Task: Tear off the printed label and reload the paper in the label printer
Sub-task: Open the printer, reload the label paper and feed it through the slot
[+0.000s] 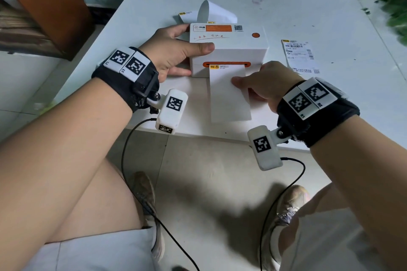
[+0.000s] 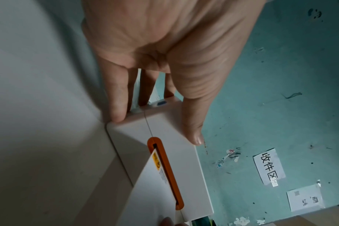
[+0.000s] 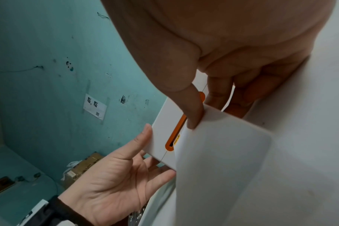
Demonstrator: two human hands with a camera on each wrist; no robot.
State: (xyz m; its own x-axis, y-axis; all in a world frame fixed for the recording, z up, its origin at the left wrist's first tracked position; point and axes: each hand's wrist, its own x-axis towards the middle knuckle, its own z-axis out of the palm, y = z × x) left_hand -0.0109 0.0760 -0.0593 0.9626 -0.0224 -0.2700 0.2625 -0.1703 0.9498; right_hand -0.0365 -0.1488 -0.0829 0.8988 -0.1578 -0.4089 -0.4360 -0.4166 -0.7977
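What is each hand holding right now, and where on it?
The right hand pinches the label at its right edge, near the slot. The left hand grips the printer at its left end.

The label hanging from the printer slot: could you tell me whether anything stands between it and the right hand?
Nothing visible does: the right hand already pinches the label at its right edge, while the left hand steadies the printer.
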